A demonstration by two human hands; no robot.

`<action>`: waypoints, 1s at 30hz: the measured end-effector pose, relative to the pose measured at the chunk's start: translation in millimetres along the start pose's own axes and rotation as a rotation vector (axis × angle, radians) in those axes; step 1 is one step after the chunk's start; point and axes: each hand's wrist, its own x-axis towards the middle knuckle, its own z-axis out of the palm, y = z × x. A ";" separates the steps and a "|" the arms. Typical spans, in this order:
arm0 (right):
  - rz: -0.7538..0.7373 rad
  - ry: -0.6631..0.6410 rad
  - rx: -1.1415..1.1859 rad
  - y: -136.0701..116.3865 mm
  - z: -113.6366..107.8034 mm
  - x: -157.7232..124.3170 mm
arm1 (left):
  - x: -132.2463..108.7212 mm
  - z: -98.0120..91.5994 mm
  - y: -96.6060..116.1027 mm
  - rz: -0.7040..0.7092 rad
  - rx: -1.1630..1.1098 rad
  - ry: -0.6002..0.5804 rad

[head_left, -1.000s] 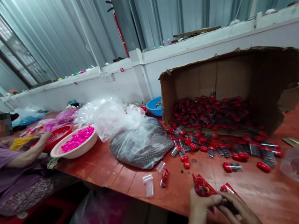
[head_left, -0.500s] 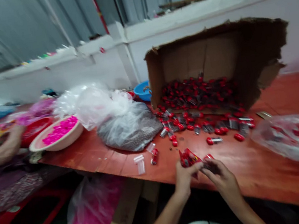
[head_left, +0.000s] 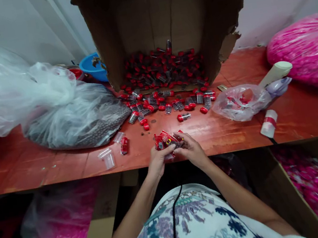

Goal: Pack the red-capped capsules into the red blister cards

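Close together at the table's front edge, my two hands hold small red printed packets (head_left: 166, 138). My left hand (head_left: 158, 160) is closed on them, thumb on top. The fingers of my right hand (head_left: 193, 150) are closed on the right side of the same bunch, where another red piece shows. Beyond them, small clear tubes with red caps and dark contents (head_left: 168, 108) lie on the red table (head_left: 232, 139). A single capped tube (head_left: 183, 117) lies nearer. To the left are a red wrapped piece (head_left: 124, 145) and empty clear tubes (head_left: 108, 160).
A torn cardboard box (head_left: 228, 42) lies on its side, full of capped tubes. A plastic bag of dark beads (head_left: 80, 124) is left, a blue bowl (head_left: 92, 68) behind. Rightward are a clear bag with red pieces (head_left: 236, 104), a white roll (head_left: 269, 124) and a pink bag (head_left: 309, 53).
The view has swung right and down, so the co-worker at the left is out of sight and the pink bag at the right has appeared. Both hands still hold the red packets.
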 end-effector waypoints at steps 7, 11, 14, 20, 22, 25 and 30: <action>-0.014 -0.026 -0.079 5.6 -4.7 -0.5 | 2.6 -0.3 -15.1 -0.069 -0.015 -0.045; 0.076 0.153 -0.026 27.5 -21.4 2.5 | 3.1 0.2 -14.6 -0.138 -0.113 -0.042; 0.129 0.323 -0.138 46.3 -45.9 7.6 | 4.6 -3.1 -11.3 -0.127 -0.161 0.014; -0.026 0.365 -0.420 33.3 -45.6 3.0 | 9.1 -2.7 -11.7 -0.058 -0.162 0.086; -0.008 0.194 -0.288 22.5 -25.3 -1.3 | 10.8 0.4 -15.9 -0.044 -0.171 0.073; 0.078 0.079 -0.071 16.6 0.8 -3.3 | 12.5 3.7 -22.3 -0.035 -0.162 0.067; 0.108 0.119 -0.011 23.6 6.3 5.1 | 12.2 4.1 -22.2 -0.040 -0.162 0.053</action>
